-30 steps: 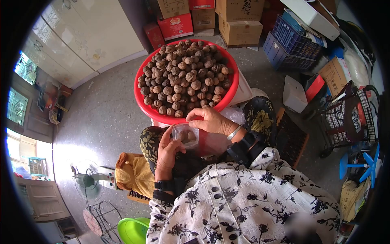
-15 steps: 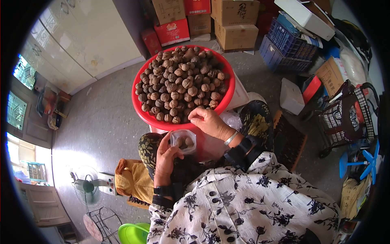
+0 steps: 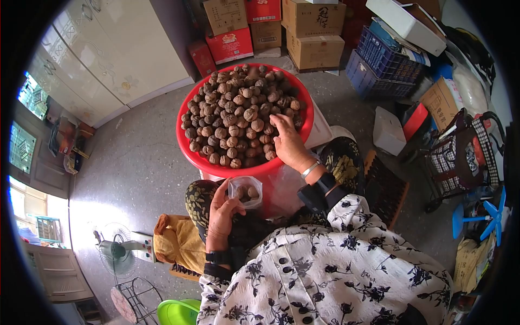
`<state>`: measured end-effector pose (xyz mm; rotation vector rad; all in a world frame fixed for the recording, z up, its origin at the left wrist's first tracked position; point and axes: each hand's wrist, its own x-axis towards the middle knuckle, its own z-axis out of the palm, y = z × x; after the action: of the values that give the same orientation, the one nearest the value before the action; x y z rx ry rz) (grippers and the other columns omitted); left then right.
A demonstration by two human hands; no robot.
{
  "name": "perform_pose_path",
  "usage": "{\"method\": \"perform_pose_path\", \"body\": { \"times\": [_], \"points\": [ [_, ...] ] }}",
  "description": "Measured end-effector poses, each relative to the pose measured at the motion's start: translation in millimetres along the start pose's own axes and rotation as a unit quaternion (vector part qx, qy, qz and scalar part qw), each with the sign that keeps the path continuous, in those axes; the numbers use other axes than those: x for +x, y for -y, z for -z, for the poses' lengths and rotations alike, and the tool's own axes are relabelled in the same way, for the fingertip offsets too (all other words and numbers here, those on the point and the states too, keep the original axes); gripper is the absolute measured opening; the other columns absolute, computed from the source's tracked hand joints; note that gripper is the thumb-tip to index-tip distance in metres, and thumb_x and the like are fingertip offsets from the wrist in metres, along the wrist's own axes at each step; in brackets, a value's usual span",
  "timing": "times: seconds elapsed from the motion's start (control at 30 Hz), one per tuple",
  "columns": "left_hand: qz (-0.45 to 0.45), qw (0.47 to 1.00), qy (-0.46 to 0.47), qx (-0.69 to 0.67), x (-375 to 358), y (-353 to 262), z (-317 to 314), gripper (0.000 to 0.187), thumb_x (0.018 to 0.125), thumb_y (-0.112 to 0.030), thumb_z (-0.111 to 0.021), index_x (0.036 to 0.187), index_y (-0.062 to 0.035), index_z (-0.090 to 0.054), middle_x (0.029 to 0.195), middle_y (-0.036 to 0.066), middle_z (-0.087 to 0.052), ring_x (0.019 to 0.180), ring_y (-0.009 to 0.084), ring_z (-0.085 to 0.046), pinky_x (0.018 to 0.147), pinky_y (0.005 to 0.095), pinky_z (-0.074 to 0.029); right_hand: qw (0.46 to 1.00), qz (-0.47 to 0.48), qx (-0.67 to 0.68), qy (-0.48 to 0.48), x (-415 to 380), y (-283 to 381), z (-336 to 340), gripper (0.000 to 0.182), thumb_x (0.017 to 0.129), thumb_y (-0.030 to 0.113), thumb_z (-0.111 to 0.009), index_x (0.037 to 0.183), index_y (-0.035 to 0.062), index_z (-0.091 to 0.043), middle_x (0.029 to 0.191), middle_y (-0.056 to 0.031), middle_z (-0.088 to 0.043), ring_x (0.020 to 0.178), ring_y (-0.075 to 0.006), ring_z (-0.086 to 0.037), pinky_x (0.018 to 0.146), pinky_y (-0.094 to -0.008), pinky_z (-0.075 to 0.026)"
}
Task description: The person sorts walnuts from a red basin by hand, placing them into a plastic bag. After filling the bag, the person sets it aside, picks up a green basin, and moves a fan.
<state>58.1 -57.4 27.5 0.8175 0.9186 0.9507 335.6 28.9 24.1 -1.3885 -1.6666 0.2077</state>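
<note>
Partly hidden, right hand (image 3: 288, 142) fingertips sink among walnuts (image 3: 233, 116); left hand (image 3: 221, 211) holds bag (image 3: 245, 190).

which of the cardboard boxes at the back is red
The red box standing between the plain brown box and the stack of brown cartons, just behind the red basin. Its neighbours are brown.

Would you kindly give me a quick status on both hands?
Left hand gripping clear bag, few walnuts inside. Right hand on walnuts in red basin. Nothing obstructing.

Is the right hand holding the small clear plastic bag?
No, the small clear plastic bag is held by the left hand, while the right hand rests on the brown walnuts in the round red plastic basin.
</note>
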Motion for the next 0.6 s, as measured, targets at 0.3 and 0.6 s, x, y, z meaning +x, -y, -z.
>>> {"method": "perform_pose_path", "body": {
  "times": [0.3,0.6],
  "points": [
    [-0.003,1.0,0.004,0.002,0,1,0,0.061,0.089,-0.003,-0.056,0.149,-0.0031,-0.045,0.083,0.008,-0.065,0.068,0.0173,-0.064,0.065,0.0291,-0.056,0.988,-0.128,0.044,-0.08,-1,-8,-13,0.042,0.081,0.002,-0.074,0.116,0.0041,-0.052,0.108,-0.0183,-0.058,0.104,-0.0411,-0.06,0.091,-0.0441,-0.05],
    [-0.008,1.0,0.001,0.001,-3,0,-2,0.061,0.092,-0.003,-0.057,0.151,-0.0024,-0.042,0.092,0.008,-0.066,0.072,0.0164,-0.064,0.066,0.0295,-0.055,0.985,-0.155,0.041,-0.064,4,-1,-10,0.049,0.081,0.007,-0.075,0.127,0.0057,-0.058,0.108,-0.0168,-0.067,0.103,-0.0358,-0.065,0.09,-0.0424,-0.053]
  ]
}}
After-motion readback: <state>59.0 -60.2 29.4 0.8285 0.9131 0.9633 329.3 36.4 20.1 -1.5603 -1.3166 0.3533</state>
